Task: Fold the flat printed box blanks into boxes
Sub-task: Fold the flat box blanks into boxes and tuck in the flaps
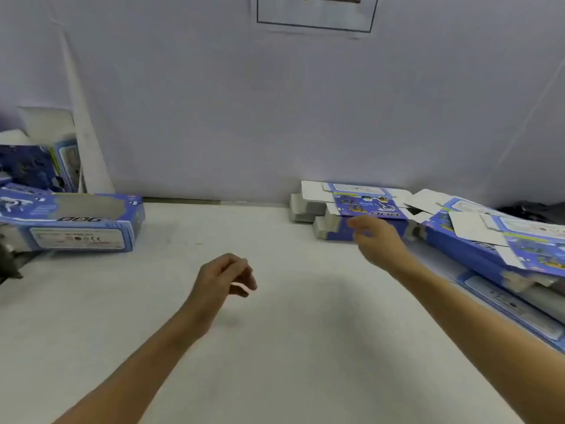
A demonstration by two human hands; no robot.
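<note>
Head view: white table (290,347) with a pale wall (214,102) behind it and a framed paper sign (315,13) stuck up top, cut off by the frame edge. Left hand (223,280) is over the bare middle of the table, fingers loosely curled, nothing in it, not touching any cardboard. Right hand (374,238) is reached out to the stack of flat blanks (360,206) at the back right against the wall; blur makes it hard to say, can't tell if the fingers are gripping the top blank or only at its front edge. That stack is blue print with white and grey flaps sticking out to the left. Just right of it, a second pile of flat blanks (495,240) lies fanned and tilted, running along the right table edge toward the camera, white flaps showing on top. 1 folded box (76,221) lies on its side at the far left of the table, long blue face up, "DOG" print visible. Behind it, more boxes (39,166) stand by the wall, flaps open at the top. Something dark (9,261) at the left edge, too cropped to identify.
</note>
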